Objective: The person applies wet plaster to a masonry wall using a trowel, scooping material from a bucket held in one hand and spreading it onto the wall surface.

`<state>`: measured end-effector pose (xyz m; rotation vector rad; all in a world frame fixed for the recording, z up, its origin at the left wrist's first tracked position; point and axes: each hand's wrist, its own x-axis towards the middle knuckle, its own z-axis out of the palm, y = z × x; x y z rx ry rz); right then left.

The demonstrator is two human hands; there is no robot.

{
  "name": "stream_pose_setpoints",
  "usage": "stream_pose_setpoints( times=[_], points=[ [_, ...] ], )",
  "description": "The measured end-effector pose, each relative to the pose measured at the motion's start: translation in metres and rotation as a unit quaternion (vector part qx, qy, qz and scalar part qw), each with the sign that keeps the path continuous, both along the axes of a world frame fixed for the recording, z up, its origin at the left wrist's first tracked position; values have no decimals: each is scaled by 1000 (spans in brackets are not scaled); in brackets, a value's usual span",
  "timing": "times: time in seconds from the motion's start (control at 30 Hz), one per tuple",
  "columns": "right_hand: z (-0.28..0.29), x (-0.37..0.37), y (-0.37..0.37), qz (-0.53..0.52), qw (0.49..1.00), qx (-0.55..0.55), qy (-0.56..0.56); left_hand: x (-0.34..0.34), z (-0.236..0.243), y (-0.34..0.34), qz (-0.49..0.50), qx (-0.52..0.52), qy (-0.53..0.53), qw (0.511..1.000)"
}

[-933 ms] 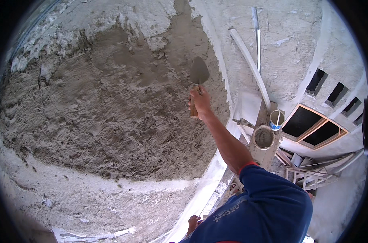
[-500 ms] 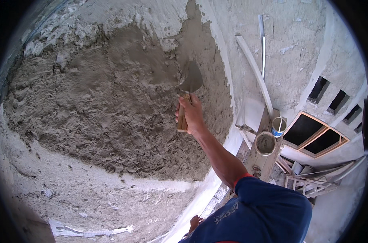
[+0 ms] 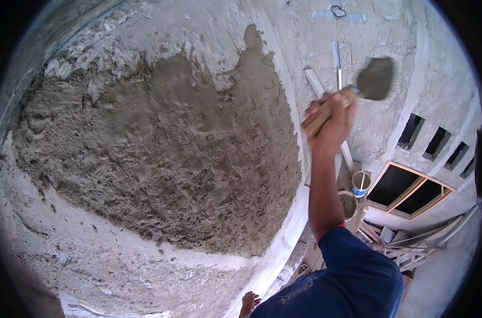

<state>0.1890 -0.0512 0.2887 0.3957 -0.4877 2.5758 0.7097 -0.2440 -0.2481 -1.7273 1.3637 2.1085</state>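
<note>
My right hand (image 3: 331,124) is closed round the wooden handle of a trowel (image 3: 375,79). Hand and tool are raised to the right of the plaster patch, apart from it, and slightly smeared by motion. The blade is grey and points up and right. A broad patch of wet grey-brown plaster (image 3: 172,143) covers the wall on the left, smoother at its top and rougher lower down. My left hand (image 3: 249,302) hangs low at the bottom edge, near the wall, its fingers loosely apart with nothing visible in them.
A mortar bucket (image 3: 349,205), partly behind my arm, stands on planks beside a white-and-blue pail (image 3: 361,183). A long pale batten (image 3: 315,82) leans on the right wall. Further right are a wooden-framed opening (image 3: 408,191), slots (image 3: 437,142) and piled timber (image 3: 410,252).
My right hand has lifted the trowel off the plaster and swung it up to the right. The view has shifted slightly. My left hand stays low, its fingers a little more spread.
</note>
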Motion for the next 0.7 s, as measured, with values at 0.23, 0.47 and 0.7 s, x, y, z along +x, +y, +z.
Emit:
stream_pose_setpoints(
  times=[0.23,0.47,0.7],
  points=[
    [26,-87,-21,-179,978,14,-108,-28,-1,2,5,10,-9,1000],
    [-4,-69,-127,149,891,417,-104,-39,-7,16,-6,17,4,1000],
    [-249,-49,29,235,880,374,-174,-34,-27,21,-60,-7,81,995]
  ],
)
